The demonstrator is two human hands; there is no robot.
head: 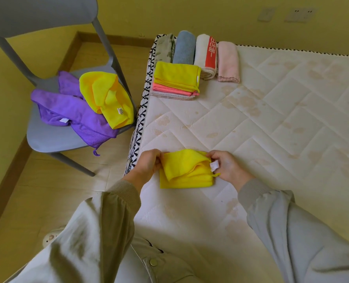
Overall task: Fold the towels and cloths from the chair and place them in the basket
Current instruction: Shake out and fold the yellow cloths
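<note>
A yellow cloth (185,170) lies partly folded on the mattress (271,129) near its front left edge. My left hand (148,164) pinches the cloth's left edge. My right hand (227,165) pinches its right edge beside a white tag. On the grey chair (47,137) at the left lie an unfolded yellow cloth (106,99) and purple cloths (71,111). No basket is in view.
At the mattress's far left corner sits a stack of folded cloths (176,80), yellow on top of pink. Behind it lie several folded towels (198,52) in a row. A wooden floor (36,190) runs between chair and mattress.
</note>
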